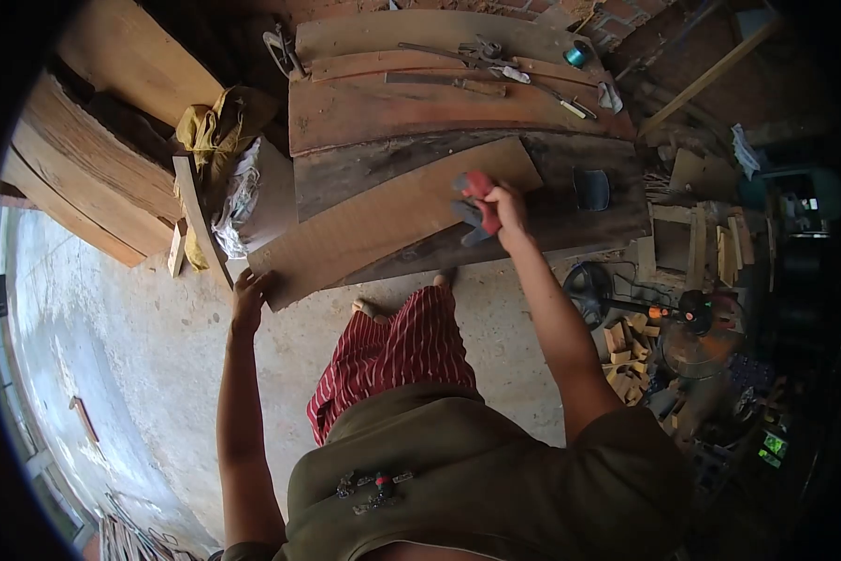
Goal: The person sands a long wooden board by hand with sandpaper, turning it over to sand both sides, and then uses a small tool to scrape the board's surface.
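A long brown wooden board [383, 213] lies slanted across the dark workbench [397, 262], its near left end sticking out past the bench edge. My left hand [251, 290] is closed on that left end, fingers at the corner. Above the board's right part, my right hand [507, 217] is wrapped round a red and dark grey hand tool [479, 192]; its exact kind I cannot tell. The tool overlaps the board's lower edge in this view.
At the bench's back lie a handsaw [448, 82], other long tools and a blue-green spool [577, 54]. A dark tray-like piece [590, 189] sits at the right. Large planks [93, 168] lean at the left. A fan [701, 341] and wood offcuts [628, 351] stand on the right.
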Available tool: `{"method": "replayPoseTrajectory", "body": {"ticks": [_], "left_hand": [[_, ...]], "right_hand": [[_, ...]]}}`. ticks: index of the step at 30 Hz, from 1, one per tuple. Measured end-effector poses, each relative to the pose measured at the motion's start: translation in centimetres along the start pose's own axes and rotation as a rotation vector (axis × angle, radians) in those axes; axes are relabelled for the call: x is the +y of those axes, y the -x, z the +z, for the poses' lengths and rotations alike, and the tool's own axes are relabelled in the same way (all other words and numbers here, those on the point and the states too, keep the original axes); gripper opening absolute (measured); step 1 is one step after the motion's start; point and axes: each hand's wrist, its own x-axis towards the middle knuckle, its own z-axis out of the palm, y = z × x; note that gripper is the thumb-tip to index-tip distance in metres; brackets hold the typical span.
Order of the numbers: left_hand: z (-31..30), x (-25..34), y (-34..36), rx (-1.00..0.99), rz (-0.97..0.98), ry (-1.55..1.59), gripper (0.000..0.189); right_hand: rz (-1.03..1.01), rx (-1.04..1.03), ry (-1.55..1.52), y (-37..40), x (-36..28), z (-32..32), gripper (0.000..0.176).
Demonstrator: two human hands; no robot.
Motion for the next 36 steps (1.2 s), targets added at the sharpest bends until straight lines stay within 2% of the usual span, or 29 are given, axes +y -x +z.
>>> {"method": "replayPoseTrajectory", "body": {"ticks": [1, 3, 4, 6, 8, 10, 11, 12, 14, 15, 16, 17, 18, 19, 20, 23, 26, 27, 28, 29, 30, 32, 34, 36], "left_hand": [[0.1, 0.2, 0.1, 0.006, 0.004, 0.001, 0.040], [0.0, 1.1, 0.7, -0.012, -0.033, -0.049, 0.038], [-0.1, 1.4, 0.9, 0.000, -0.029, -0.054, 0.038], [-0.4, 1.5, 0.9, -0.027, -0.007, -0.066, 0.047], [-0.7, 1.1, 1.8, -0.047, 0.038, -0.105, 0.048], [0.8, 2.1, 3.9, -0.034, 0.086, -0.007, 0.046], [0.8, 1.7, 4.4, 0.002, 0.061, 0.059, 0.038], [0.9, 1.8, 5.0, 0.020, 0.058, 0.059, 0.038], [1.1, 2.1, 6.3, 0.146, 0.120, 0.062, 0.030], [1.1, 2.3, 6.5, 0.137, 0.225, 0.098, 0.023], [1.2, 2.6, 6.6, 0.153, 0.216, 0.099, 0.023], [1.2, 2.9, 6.8, 0.207, 0.318, 0.130, 0.016], [1.3, 3.1, 7.0, 0.261, 0.422, 0.158, 0.011], [1.0, 3.0, 7.1, 0.244, 0.449, 0.249, 0.013], [0.9, 2.9, 7.1, 0.249, 0.444, 0.246, 0.013], [1.0, 1.5, 6.9, 0.497, 0.507, 0.001, 0.015], [1.5, -0.1, 7.9, 0.481, 0.512, -0.127, 0.017], [2.0, -0.4, 8.3, 0.482, 0.478, -0.056, 0.019], [2.2, -0.3, 8.8, 0.480, 0.462, -0.173, 0.029], [2.5, -0.3, 9.3, 0.469, 0.433, -0.104, 0.037], [3.4, 0.3, 10.2, 0.467, 0.405, -0.038, 0.046], [3.4, 0.6, 11.3, 0.413, 0.278, 0.165, 0.055], [2.0, -0.3, 11.6, 0.356, 0.234, 0.241, 0.053], [1.2, -1.3, 11.8, 0.355, 0.187, 0.341, 0.051]], "right_hand": [[-0.102, 0.148, -0.021, -1.1, -1.2, -2.4, 0.064], [0.022, 0.300, 0.075, -3.3, -3.0, -6.6, 0.078], [0.041, 0.339, 0.217, -5.8, -1.5, -9.6, 0.076], [0.151, 0.137, 0.499, -7.4, -2.2, -11.4, 0.070], [0.122, 0.153, 0.508, -7.6, -2.2, -10.7, 0.063], [0.098, 0.167, 0.520, -7.3, -1.4, -10.3, 0.056], [0.050, 0.230, 0.338, -7.3, -0.8, -10.7, 0.052], [0.003, 0.287, 0.158, -7.3, -0.3, -11.0, 0.047], [0.022, 0.177, -0.188, -6.0, -1.4, -11.6, 0.042], [0.053, 0.197, -0.217, -5.6, -1.9, -12.2, 0.042], [0.089, 0.220, -0.245, -5.1, -2.5, -12.4, 0.041], [0.106, 0.212, -0.240, -4.5, -2.8, -12.5, 0.041], [0.024, 0.118, -0.343, -3.6, -3.7, -12.0, 0.042], [-0.061, 0.027, -0.449, -3.1, -4.0, -11.6, 0.043], [-0.054, 0.026, -0.450, -3.0, -3.8, -11.3, 0.043], [0.000, 0.010, -0.433, -2.8, -2.9, -11.6, 0.045], [0.034, 0.058, -0.409, -2.5, -1.4, -12.3, 0.043], [0.099, 0.136, -0.335, -1.8, -1.7, -12.8, 0.041], [0.170, 0.204, -0.259, -1.5, -1.5, -13.3, 0.040], [0.136, 0.167, -0.283, -1.9, -0.2, -14.6, 0.036], [0.246, 0.342, -0.222, -1.8, 0.5, -15.3, 0.035], [0.134, 0.152, -0.123, -1.0, 0.5, -15.6, 0.041], [0.106, 0.072, -0.057, -1.9, 1.6, -17.2, 0.044], [0.044, 0.169, 0.724, -2.4, 1.5, -17.8, 0.037]]}}
